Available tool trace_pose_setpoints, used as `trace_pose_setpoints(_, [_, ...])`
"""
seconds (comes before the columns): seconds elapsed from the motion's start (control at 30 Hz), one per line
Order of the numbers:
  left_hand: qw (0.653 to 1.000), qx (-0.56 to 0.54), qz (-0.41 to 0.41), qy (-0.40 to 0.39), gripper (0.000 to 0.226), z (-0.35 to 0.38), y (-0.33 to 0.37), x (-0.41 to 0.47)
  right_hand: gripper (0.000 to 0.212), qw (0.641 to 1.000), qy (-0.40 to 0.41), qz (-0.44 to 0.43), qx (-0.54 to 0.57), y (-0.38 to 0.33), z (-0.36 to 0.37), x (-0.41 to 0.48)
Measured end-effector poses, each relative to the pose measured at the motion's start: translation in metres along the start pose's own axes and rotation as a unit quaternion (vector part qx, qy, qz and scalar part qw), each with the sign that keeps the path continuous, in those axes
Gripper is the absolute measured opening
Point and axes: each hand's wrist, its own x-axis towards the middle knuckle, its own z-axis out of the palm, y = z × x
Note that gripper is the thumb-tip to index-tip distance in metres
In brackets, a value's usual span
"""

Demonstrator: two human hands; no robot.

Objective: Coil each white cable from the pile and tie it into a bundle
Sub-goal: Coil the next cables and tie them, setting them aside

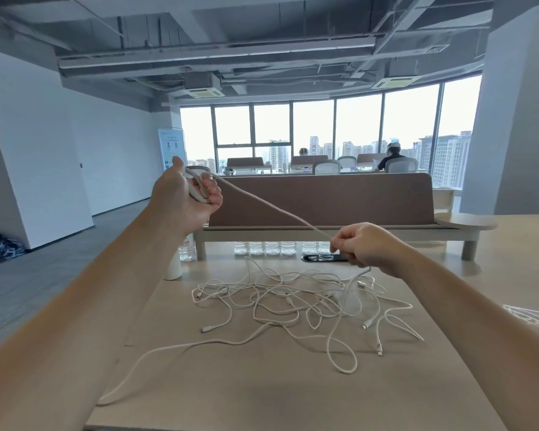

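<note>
A tangled pile of white cables (296, 301) lies on the light wooden desk (262, 393). My left hand (185, 194) is raised above the desk's far left and grips a small coil of one white cable (262, 205). That cable runs taut down to the right, where my right hand (366, 245) pinches it above the pile. Below my right hand the cable drops into the tangle. One long strand trails off to the desk's near left edge.
A brown divider panel (321, 200) on a raised shelf crosses the back of the desk. Several water bottles (273, 247) stand under it, beside a white bottle (172, 269) and a dark cable port (324, 258). People sit at desks far behind.
</note>
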Motion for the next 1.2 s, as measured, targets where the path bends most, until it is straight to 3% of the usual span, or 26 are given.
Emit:
trace_pose_setpoints(0.1, [1.000, -0.006, 0.014, 0.009, 0.055, -0.006, 0.005, 0.006, 0.021, 0.996, -0.071, 0.027, -0.045, 0.011, -0.004, -0.002])
trace_pose_setpoints(0.2, [1.000, 0.001, 0.024, 0.017, 0.054, -0.009, 0.012, 0.008, 0.025, 0.992, -0.082, 0.040, -0.085, 0.014, -0.010, -0.002])
trace_pose_setpoints(0.27, [0.999, 0.026, 0.018, 0.018, 0.055, -0.010, 0.014, 0.008, 0.023, 0.998, -0.032, 0.029, -0.052, 0.009, -0.014, -0.002])
trace_pose_setpoints(0.37, [0.998, 0.058, 0.009, 0.019, 0.054, -0.009, 0.011, 0.006, 0.020, 0.992, 0.114, -0.002, 0.053, -0.007, -0.028, 0.001])
trace_pose_setpoints(0.5, [0.996, 0.093, -0.010, 0.010, 0.050, -0.011, -0.003, 0.007, 0.020, 0.951, 0.272, -0.032, 0.144, -0.031, -0.046, 0.002])
trace_pose_setpoints(0.6, [0.987, 0.148, -0.060, -0.019, 0.056, -0.014, -0.022, 0.008, 0.018, 0.918, 0.313, -0.031, 0.243, -0.051, -0.058, -0.002])
trace_pose_setpoints(0.67, [0.979, 0.178, -0.093, -0.044, 0.058, -0.014, -0.037, 0.006, 0.012, 0.920, 0.269, -0.036, 0.282, -0.061, -0.061, -0.004])
trace_pose_setpoints(0.8, [0.965, 0.214, -0.128, -0.080, 0.058, -0.008, -0.067, 0.002, 0.010, 0.952, 0.159, -0.063, 0.256, -0.066, -0.045, -0.007])
trace_pose_setpoints(1.0, [0.961, 0.247, -0.101, -0.073, 0.057, -0.007, -0.081, 0.007, 0.031, 0.991, 0.015, -0.030, 0.127, -0.035, -0.024, -0.008])
trace_pose_setpoints(1.1, [0.958, 0.262, -0.084, -0.080, 0.056, -0.008, -0.080, 0.010, 0.041, 0.987, -0.122, 0.015, 0.107, -0.010, -0.016, -0.008])
trace_pose_setpoints(1.2, [0.950, 0.285, -0.079, -0.096, 0.057, -0.008, -0.083, 0.011, 0.034, 0.957, -0.257, 0.050, 0.125, 0.010, -0.005, -0.010])
